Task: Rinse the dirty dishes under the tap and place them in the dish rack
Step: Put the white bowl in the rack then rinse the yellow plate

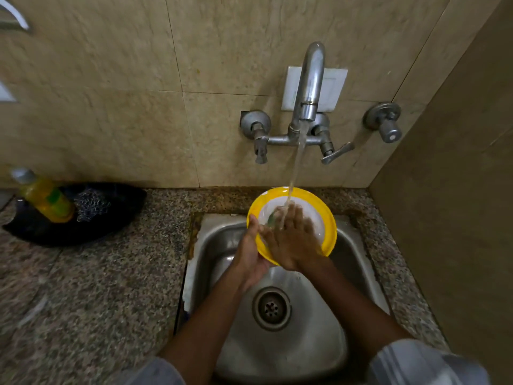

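yellow soap bottle [45, 195], steel scrubber [90, 204], black cloth [111, 215]

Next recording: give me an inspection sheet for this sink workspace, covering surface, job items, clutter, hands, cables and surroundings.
Surface: speckled granite counter around a steel sink; the basin holds no other dishes.
Job's things: yellow-rimmed plate held tilted under the running tap; no dish rack seen.
Clutter: yellow soap bottle and steel scrubber on a dark cloth, left of the sink.
Hands: left hand in a grip on the plate's rim; right hand lies flat on the plate's face, in the stream.
Cables: nothing seen.
Surroundings: beige tiled wall, white switch plate, extra valve.
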